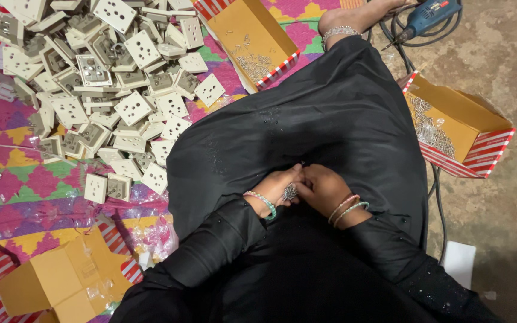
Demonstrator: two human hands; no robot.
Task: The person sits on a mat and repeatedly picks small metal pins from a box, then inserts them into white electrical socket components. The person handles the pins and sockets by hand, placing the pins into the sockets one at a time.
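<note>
Left hand (pixel 276 186) curled, a small cluster of metal screws (pixel 290 192) cupped in it, right hand (pixel 321 186) half closed, fingertips pressed to the cluster, both rested on black cloth (pixel 330 113).

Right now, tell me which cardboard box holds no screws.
The flattened box at lower left: no screws show in it, while the top box and the right box each hold a silvery pile.
</note>
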